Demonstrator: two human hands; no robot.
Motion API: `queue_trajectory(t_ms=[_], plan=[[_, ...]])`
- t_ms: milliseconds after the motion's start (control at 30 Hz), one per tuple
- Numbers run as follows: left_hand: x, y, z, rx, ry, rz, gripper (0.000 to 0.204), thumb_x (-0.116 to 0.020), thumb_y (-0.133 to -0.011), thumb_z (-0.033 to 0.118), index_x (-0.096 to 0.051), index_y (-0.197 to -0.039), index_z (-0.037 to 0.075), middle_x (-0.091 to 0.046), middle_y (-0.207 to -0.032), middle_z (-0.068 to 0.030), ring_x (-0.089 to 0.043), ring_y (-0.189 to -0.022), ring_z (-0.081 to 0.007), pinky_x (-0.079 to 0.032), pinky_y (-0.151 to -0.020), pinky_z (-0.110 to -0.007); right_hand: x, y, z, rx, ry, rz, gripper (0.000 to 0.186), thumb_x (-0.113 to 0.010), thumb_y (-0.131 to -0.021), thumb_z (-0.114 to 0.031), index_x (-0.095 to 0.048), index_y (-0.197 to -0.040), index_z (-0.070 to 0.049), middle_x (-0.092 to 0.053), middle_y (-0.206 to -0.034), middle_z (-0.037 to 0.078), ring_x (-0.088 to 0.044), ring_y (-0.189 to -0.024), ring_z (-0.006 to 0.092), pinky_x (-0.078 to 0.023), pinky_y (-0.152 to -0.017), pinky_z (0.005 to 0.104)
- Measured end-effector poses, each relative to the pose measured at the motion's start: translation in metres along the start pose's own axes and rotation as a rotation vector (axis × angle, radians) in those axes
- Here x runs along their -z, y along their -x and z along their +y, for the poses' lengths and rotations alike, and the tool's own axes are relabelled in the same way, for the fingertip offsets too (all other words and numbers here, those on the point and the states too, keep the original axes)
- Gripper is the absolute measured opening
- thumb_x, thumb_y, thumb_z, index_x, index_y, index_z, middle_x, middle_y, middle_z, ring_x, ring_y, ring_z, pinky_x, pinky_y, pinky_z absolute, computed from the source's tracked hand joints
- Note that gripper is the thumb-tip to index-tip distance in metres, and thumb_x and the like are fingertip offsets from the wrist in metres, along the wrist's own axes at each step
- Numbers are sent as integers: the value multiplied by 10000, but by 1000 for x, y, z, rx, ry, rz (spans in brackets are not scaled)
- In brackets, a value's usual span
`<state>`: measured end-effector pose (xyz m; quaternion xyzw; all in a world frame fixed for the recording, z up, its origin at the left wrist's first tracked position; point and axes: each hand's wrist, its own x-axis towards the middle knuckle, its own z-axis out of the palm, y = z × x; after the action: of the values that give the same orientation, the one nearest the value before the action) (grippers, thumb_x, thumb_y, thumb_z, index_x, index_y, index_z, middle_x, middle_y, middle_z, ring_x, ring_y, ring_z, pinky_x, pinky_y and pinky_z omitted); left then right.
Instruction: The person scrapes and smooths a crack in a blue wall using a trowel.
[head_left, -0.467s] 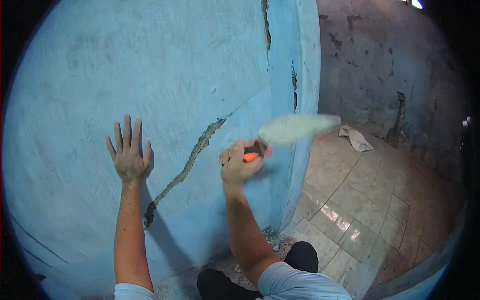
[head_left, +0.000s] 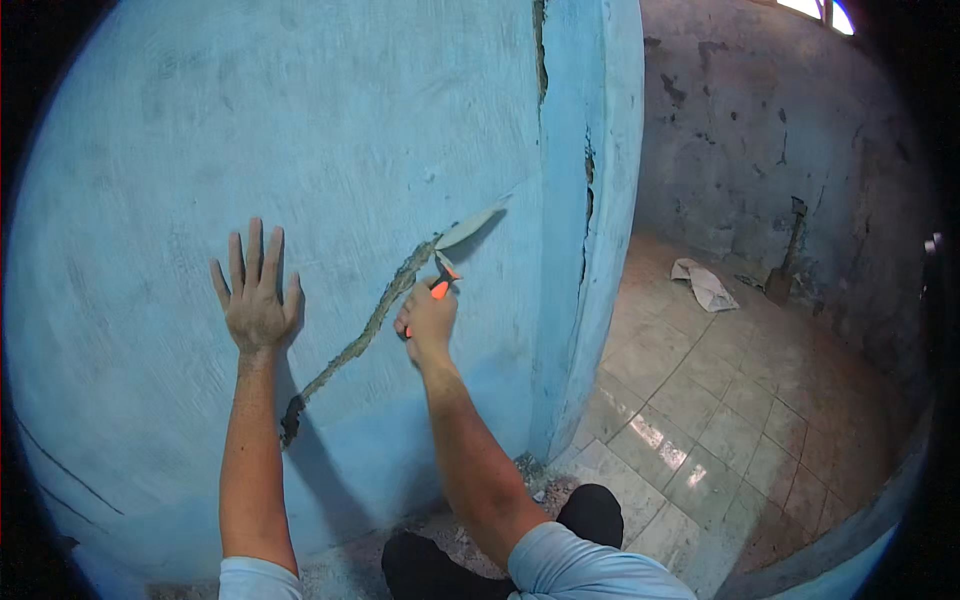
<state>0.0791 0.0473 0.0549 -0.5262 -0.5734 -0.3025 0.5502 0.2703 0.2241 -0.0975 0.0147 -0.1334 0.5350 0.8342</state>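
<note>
Crack (head_left: pixel 378 315) runs diagonally up the blue wall (head_left: pixel 200 150). Your right hand (head_left: pixel 430 318), just right of it, grasps the trowel (head_left: pixel 468 228) by its orange-and-black handle, blade at the crack's upper end. Your left hand (head_left: pixel 258 305), left of the crack, lies flat on the plaster, fingers spread, grip released.

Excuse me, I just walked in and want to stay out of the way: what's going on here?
The person's right hand grips a trowel, held at or very near the upper end of a slanting crack in a blue wall. The left hand lies flat and open on the wall, left of the crack. Below the trowel, the crack is rough and open.
</note>
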Motion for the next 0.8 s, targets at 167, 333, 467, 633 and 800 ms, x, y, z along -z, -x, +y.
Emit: queue_trajectory(t_ms=[167, 333, 467, 633, 800], plan=[[19, 15, -53, 22, -120, -17, 706, -592, -951, 353, -410, -1631, 288, -256, -1759, 8, -178, -1628, -280, -37, -1314, -594, -140, 106, -89, -20, 278, -153, 163, -543, -906, 28, -406, -886, -58, -493, -671, 50, -476, -436, 154, -447, -417, 347], [15, 8, -36, -8, -63, 33, 714, -593, -945, 333, -406, -1633, 289, -234, -1765, 13, -163, -1632, -274, -28, -1315, -592, -119, 77, -55, -515, 399, -194, 174, -536, -942, -14, -393, -934, -113, -431, -655, 23, -389, -463, 117, -407, -425, 335], [23, 15, -48, 34, -120, -40, 701, -582, -957, 341, -404, -1633, 287, -246, -1761, 14, -171, -1630, -267, -27, -1317, -585, -126, 107, -65, -122, 404, -144, 168, -548, -965, -27, -406, -928, -110, -434, -652, 19, -388, -465, 117, -396, -420, 315], [15, -10, -5, 2, -4, 36, 711, -595, -956, 356, -401, -1636, 287, -249, -1760, 28, -176, -1629, -272, -29, -1320, -573, -49, 23, -36, 27, 30, -97, 171, -536, -939, 8, -410, -937, -108, -449, -658, 11, -425, -457, 113, -384, -400, 308], [14, 12, -50, -2, -99, 29, 697, -599, -957, 369, -421, -1626, 287, -265, -1756, 21, -197, -1624, -276, -44, -1316, -586, -116, 93, -64, -341, 500, -172, 191, -532, -919, 27, -398, -924, -110, -433, -637, 6, -417, -444, 113, -387, -396, 316]])
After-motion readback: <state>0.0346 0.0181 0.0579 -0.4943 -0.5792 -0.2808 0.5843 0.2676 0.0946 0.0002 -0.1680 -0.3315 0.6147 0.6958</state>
